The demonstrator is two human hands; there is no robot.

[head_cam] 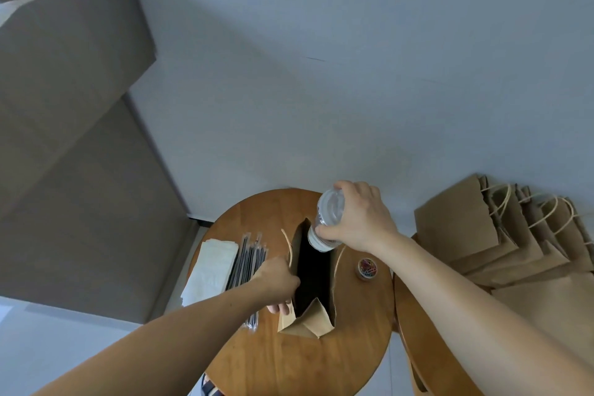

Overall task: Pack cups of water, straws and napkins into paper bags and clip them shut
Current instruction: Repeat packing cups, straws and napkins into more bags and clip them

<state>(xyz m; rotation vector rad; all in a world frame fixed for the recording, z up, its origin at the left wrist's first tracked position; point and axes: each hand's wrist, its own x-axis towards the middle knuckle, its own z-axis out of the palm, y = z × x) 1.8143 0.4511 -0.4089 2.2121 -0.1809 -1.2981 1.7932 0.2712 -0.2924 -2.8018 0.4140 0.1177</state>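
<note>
An open brown paper bag [308, 320] stands on the round wooden table [289, 363]. My left hand [278, 281] grips the bag's left rim and holds its mouth open. My right hand [360, 219] grips a clear lidded plastic cup [326, 219] from the side, tilted over the far end of the bag's opening. The cup's bottom sits just at the bag's mouth. Wrapped black straws [247, 259] lie left of the bag, and white napkins [210, 268] lie left of the straws.
A small round tub of coloured paper clips [367, 268] sits on the table right of the bag. A second wooden surface [414, 325] at the right carries several flat paper bags with twine handles [501, 228]. A grey wall stands behind; a taupe block [70, 138] is at the left.
</note>
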